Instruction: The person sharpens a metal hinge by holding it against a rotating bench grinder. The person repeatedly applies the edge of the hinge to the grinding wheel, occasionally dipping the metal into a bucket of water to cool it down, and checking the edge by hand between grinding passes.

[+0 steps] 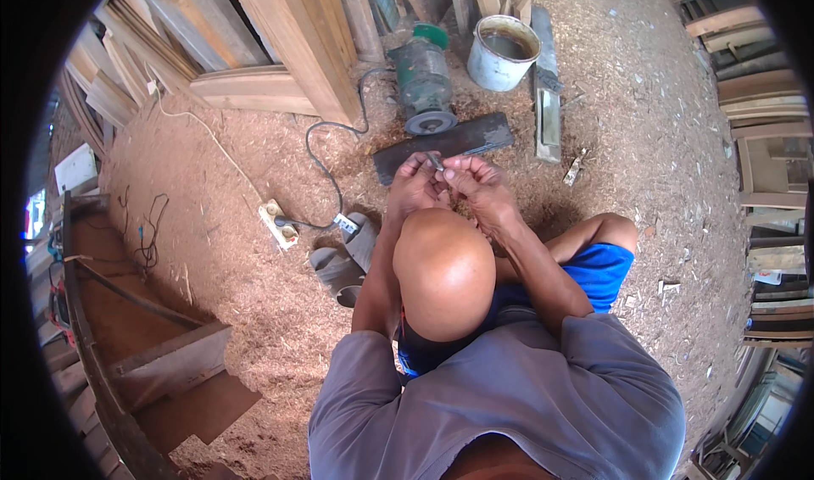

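Note:
Both my hands are close together just beyond my raised knee. The fingers of my left hand [414,185] are pinched around a small dark metal piece [436,162]. At its other end, the thumb and fingers of my right hand [482,190] close on the same piece. Its exact kind is too small to tell. Directly beyond the hands lies a dark plank [479,136] on the ground. Behind it stands a green bench grinder [421,80], its round wheel [431,122] facing me.
A white bucket [500,71] with murky liquid stands right of the grinder, beside a narrow board carrying a sharpening stone [549,117]. A black cable runs to a power strip [278,224] at left, near grey sandals [346,255]. Timber [280,30] leans behind; shavings cover the ground.

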The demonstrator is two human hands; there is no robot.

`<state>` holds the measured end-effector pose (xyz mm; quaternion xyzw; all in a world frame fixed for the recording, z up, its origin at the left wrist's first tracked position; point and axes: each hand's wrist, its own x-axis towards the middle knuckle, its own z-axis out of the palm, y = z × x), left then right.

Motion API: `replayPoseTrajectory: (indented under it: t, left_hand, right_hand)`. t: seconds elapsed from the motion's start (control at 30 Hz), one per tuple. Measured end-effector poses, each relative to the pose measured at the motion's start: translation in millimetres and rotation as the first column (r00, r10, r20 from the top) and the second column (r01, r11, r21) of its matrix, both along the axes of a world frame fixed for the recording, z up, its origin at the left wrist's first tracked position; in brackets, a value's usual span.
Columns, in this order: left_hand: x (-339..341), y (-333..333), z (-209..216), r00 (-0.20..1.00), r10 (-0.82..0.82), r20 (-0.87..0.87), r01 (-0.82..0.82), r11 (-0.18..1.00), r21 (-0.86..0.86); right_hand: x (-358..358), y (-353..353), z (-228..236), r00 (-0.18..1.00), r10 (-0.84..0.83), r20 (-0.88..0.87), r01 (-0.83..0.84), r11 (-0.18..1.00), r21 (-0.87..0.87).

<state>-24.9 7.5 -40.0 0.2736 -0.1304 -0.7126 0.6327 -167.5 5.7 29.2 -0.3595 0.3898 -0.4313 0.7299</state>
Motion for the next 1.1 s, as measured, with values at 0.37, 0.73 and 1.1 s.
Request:
replayPoseTrajectory:
  t: [0.37, 0.73, 1.1]
  left_hand:
    - [0, 2, 3, 0.999, 0.025, -0.026, -0.025, 1.000, 0.004]
    - [16, 0, -30, 0.991, 0.052, 0.121, -0.065, 0.992, 0.110]
    - [45, -24, -111, 0.858, -0.037, 0.513, -0.122, 0.954, 0.273]
  right_hand:
    - [4, 3, 4, 0.999, -0.031, -0.011, 0.031, 0.999, 0.018]
    - [-3, -20, -51, 0.956, -0.146, -0.255, 0.130, 0.988, -0.079]
    - [16, -66, -169, 0.885, -0.064, -0.461, 0.069, 0.998, -0.005]
